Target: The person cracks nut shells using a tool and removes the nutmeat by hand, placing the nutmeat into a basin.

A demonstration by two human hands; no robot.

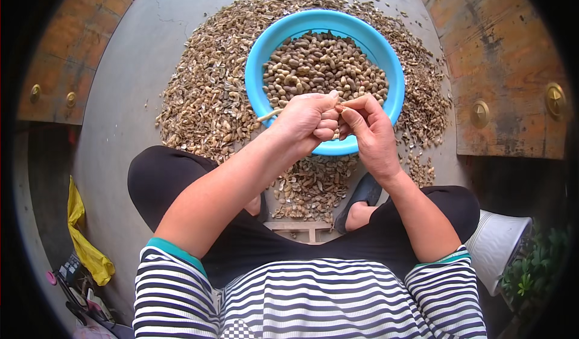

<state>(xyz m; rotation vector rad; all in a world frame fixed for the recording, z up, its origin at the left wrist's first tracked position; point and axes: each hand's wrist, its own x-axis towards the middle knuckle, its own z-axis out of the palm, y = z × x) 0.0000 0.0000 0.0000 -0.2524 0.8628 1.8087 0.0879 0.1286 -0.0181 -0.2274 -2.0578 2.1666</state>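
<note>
The left hand partly hides the pale stick; the reddish bit — too small to identify.

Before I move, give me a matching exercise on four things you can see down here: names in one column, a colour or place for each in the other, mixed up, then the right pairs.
Things
1. Basin
2. Unshelled peanuts
3. Loose shells
4. White container

Colour or place
A. Spread on the floor, all around something round
B. Toward the lower right of the picture, tilted
C. Bright blue
D. Heaped together inside a rim

Right pairs
1-C, 2-D, 3-A, 4-B
</note>
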